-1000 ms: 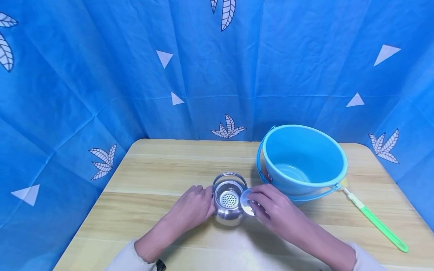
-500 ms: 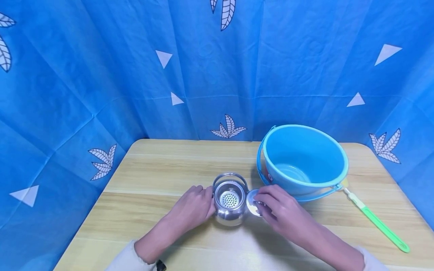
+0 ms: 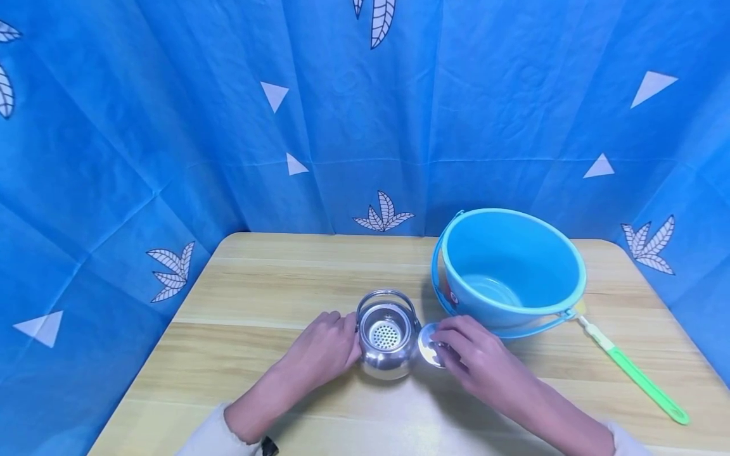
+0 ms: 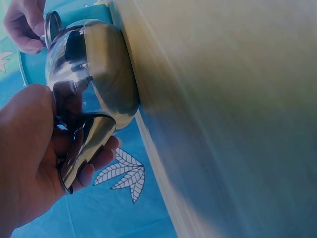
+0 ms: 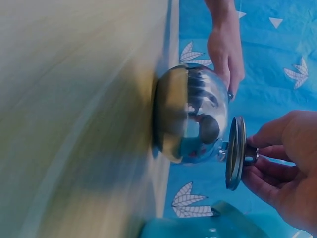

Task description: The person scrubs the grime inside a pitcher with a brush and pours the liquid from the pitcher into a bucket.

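A shiny steel teapot (image 3: 388, 364) stands upright on the table, its top uncovered. Inside its mouth sits a perforated strainer (image 3: 384, 335). My left hand (image 3: 326, 347) grips the pot's spout (image 4: 88, 148), with the fingers curled round it in the left wrist view. The round steel lid (image 3: 429, 347) hangs beside the pot's right side, tilted. My right hand (image 3: 480, 358) pinches the lid by its small knob (image 5: 251, 155). Only a narrow space shows between lid and pot in the right wrist view.
A light blue bucket (image 3: 495, 289) with a blue handle stands behind my right hand. Right of it lies a brush with a green handle (image 3: 644, 380), its head partly hidden by the bucket. A blue curtain (image 3: 353, 126) hangs along the wooden table's (image 3: 274, 278) back edge.
My right hand has shifted the lid slightly to the right, away from the pot's mouth. The left hand and the teapot have stayed in place.
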`<act>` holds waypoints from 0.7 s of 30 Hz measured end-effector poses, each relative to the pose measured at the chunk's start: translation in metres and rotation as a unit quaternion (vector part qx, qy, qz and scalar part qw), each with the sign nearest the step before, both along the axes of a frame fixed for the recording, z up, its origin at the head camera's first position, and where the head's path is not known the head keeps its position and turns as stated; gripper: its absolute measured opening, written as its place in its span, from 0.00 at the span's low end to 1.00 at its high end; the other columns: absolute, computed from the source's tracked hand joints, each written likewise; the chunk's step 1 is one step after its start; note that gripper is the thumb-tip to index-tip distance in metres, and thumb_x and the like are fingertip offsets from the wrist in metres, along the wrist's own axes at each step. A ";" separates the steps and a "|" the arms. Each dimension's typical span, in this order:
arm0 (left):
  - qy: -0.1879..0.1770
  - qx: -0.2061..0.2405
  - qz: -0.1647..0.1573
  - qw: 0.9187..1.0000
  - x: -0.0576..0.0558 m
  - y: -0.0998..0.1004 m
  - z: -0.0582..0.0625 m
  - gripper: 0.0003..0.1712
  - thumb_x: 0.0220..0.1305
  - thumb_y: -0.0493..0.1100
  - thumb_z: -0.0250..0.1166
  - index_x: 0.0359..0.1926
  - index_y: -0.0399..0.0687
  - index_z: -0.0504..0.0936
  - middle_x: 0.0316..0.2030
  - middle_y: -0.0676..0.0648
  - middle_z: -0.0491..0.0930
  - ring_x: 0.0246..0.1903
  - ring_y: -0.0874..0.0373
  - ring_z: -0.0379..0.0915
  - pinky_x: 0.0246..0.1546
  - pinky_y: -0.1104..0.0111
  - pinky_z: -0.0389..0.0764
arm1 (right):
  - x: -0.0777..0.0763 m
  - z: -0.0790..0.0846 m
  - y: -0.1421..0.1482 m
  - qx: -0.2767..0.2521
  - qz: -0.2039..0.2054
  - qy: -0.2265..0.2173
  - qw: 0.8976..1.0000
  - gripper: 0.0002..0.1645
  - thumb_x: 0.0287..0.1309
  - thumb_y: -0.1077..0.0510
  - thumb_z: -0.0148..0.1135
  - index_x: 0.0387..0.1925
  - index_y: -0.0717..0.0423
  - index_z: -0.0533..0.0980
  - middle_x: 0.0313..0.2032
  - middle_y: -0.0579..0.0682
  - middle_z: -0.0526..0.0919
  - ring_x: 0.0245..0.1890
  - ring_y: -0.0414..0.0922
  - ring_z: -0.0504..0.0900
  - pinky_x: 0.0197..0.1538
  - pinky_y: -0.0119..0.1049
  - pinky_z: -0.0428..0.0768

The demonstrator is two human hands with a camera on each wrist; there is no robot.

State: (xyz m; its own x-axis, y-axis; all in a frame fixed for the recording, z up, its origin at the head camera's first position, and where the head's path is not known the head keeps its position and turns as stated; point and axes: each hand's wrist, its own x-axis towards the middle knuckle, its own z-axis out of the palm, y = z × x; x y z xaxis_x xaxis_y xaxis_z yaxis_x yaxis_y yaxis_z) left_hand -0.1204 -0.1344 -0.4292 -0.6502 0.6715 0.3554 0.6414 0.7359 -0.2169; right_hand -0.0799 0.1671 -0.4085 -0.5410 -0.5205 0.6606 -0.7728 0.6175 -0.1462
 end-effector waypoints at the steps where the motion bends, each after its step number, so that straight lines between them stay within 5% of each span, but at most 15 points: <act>1: 0.000 -0.001 0.001 1.000 0.000 0.000 0.000 0.13 0.71 0.51 0.59 0.33 0.47 0.76 0.18 0.56 0.66 0.21 0.63 0.59 0.27 0.72 0.71 | 0.000 -0.001 0.000 0.002 -0.001 -0.001 1.000 0.19 0.41 0.67 0.77 0.40 0.56 0.85 0.43 0.49 0.85 0.45 0.44 0.84 0.48 0.36 0.86; 21: 0.008 0.004 -0.001 1.000 0.000 0.000 -0.001 0.13 0.68 0.51 0.61 0.33 0.46 0.77 0.18 0.56 0.67 0.21 0.63 0.59 0.26 0.71 0.71 | 0.001 -0.014 0.003 0.044 -0.027 -0.048 0.998 0.17 0.43 0.65 0.79 0.38 0.57 0.85 0.41 0.51 0.86 0.44 0.45 0.86 0.48 0.37 0.88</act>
State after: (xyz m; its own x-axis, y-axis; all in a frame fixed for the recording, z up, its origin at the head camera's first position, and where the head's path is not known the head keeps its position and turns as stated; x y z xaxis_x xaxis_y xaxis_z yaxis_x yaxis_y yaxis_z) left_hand -0.1208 -0.1348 -0.4303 -0.6436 0.6692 0.3714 0.6386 0.7370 -0.2213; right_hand -0.0789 0.1701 -0.4229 -0.6286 -0.5423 0.5575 -0.7228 0.6720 -0.1613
